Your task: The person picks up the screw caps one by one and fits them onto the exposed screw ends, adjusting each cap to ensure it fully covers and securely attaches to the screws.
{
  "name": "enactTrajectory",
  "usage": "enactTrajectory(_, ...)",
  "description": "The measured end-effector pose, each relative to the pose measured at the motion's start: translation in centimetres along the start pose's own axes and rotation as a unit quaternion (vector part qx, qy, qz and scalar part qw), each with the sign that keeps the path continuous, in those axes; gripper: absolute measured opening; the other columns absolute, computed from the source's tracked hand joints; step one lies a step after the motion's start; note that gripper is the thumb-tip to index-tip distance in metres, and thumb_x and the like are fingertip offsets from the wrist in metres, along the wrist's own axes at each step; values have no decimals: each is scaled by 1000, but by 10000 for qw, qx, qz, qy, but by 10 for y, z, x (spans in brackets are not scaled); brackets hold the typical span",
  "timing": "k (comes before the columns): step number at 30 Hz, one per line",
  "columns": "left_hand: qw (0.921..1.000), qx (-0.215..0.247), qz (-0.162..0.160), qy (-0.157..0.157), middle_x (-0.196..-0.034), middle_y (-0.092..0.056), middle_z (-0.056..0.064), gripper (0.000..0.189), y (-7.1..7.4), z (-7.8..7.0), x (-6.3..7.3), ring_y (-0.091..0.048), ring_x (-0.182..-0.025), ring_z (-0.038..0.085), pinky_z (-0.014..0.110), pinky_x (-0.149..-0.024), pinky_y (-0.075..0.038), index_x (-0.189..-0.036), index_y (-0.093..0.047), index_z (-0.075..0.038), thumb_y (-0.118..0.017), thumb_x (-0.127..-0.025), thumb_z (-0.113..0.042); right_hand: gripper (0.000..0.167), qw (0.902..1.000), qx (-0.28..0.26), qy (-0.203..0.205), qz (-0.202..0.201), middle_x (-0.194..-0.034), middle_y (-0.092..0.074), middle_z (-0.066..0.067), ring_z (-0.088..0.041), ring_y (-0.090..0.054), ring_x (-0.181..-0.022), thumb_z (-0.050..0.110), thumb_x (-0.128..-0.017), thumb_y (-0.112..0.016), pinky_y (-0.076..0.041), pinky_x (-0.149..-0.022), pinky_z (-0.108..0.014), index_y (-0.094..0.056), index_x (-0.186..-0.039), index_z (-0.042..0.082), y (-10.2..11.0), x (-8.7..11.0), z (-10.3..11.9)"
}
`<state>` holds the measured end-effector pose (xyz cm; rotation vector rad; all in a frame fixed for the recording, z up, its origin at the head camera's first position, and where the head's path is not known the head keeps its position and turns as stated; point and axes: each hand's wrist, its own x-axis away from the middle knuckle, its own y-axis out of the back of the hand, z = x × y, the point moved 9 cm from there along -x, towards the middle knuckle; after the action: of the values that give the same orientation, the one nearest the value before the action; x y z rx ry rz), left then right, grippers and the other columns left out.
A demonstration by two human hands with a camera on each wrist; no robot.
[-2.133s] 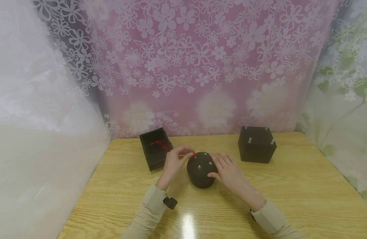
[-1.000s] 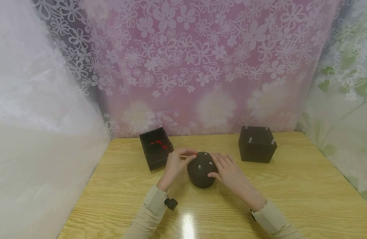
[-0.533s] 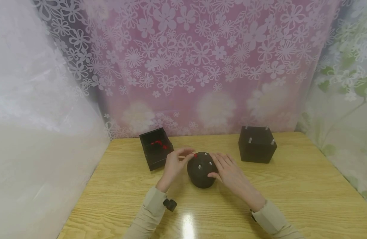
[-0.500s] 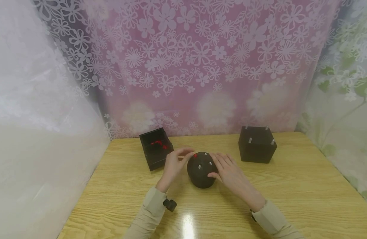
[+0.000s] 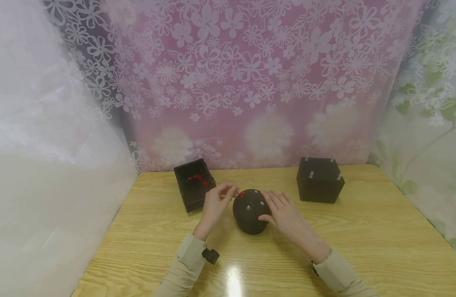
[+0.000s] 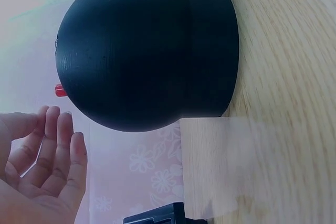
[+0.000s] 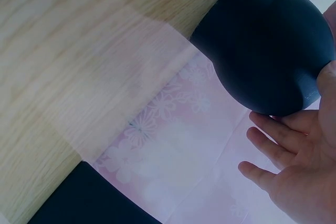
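Observation:
A black rounded dome on a short round base (image 5: 246, 216) stands on the table, with several small shiny pegs on its top. A small red cap (image 5: 243, 193) sits at the dome's upper left; in the left wrist view the red cap (image 6: 61, 91) sticks out from the black surface. My left hand (image 5: 215, 205) is just left of the cap, apart from it, thumb and index fingertips close together with nothing visible between them. My right hand (image 5: 287, 214) rests on the dome's right side, fingers extended behind and thumb in front.
An open black box (image 5: 192, 202) with several small red pieces (image 5: 198, 178) stands left of the dome. At the back right stands a black block (image 5: 320, 181) with clear pegs on its top. A pink floral curtain (image 5: 250, 103) hangs behind the wooden table (image 5: 146, 247).
My left fingers pressed at the red cap, then let it go and drew back a little to the left. The cap stays on the dome. My right hand has not moved.

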<state>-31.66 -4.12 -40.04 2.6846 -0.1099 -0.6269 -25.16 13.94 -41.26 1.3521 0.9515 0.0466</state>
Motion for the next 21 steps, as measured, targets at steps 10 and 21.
enactTrajectory(10,9996,-247,-149,38,-96,-77,3,20,15,3,0,-74,-84,18,29,-75,-60,-106,-76,-9,-63,-102,-24,83,10000,2,15,-36,-136,-59,-24,-39,-55,-128,60,-102,-24,-41,-110,-58,-49,-144,-7,1,1,0)
enactTrajectory(21,9982,-381,-456,124,-97,-77,7,20,50,14,-6,-74,-89,30,34,-76,-62,-103,-75,-8,-62,-103,-23,84,9999,-2,55,-89,-137,-59,-26,-41,-56,-127,60,-103,-22,-40,-111,-58,-48,-145,-8,0,1,0)
